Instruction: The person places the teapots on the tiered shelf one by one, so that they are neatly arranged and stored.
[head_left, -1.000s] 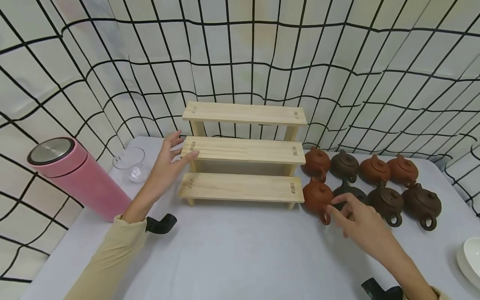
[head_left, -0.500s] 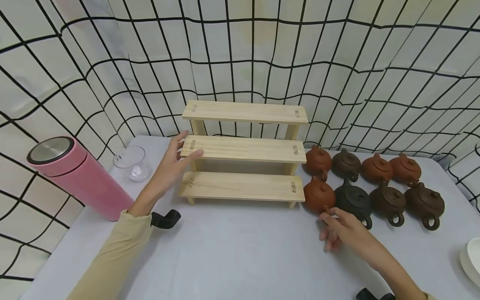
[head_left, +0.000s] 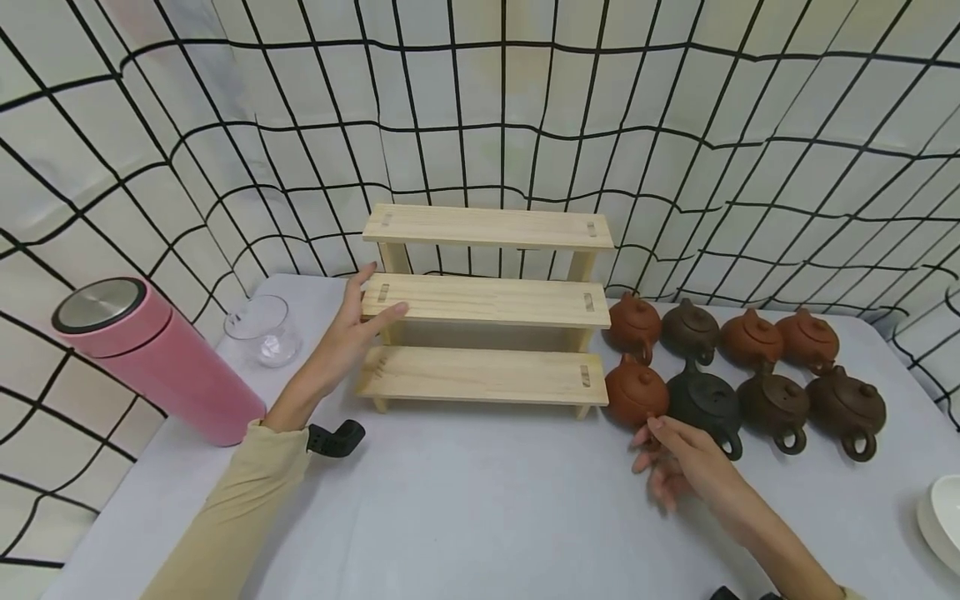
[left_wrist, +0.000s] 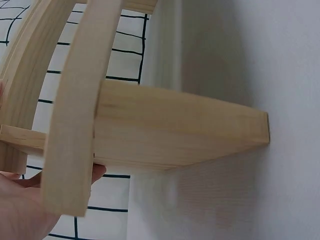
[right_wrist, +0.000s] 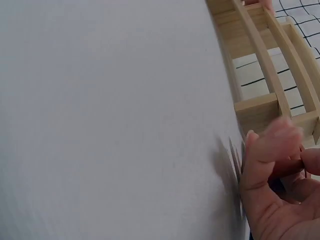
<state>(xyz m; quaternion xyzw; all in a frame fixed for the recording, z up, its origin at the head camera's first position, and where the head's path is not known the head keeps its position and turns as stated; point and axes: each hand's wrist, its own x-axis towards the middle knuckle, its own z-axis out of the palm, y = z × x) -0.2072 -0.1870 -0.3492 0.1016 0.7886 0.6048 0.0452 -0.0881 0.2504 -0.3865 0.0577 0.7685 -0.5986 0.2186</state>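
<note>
A three-tier wooden display stand [head_left: 487, 298] stands mid-table. My left hand [head_left: 333, 346] grips the left end of its middle shelf, thumb on top and fingers behind the edge. In the left wrist view, that hand [left_wrist: 25, 207] is partly hidden by a board [left_wrist: 75, 115]. Right of the stand's lowest shelf sits a round reddish-brown clay teapot [head_left: 633, 390]. My right hand [head_left: 693, 458] pinches its handle between thumb and index finger, the other fingers spread below. The handle is mostly covered by the fingers. In the right wrist view, the right hand [right_wrist: 272, 195] shows at the lower right.
A black-grey teapot [head_left: 705, 400] is close beside the right hand. Several more red and brown teapots [head_left: 776, 404] fill two rows further right. A pink thermos [head_left: 165, 358] and a clear glass cup [head_left: 262, 329] stand left. A white bowl [head_left: 941, 517] lies at the right edge.
My right hand has moved left and toward me from over the black-grey teapot, its fingers now on the red teapot's handle. My left hand has shifted slightly right along the shelf end.
</note>
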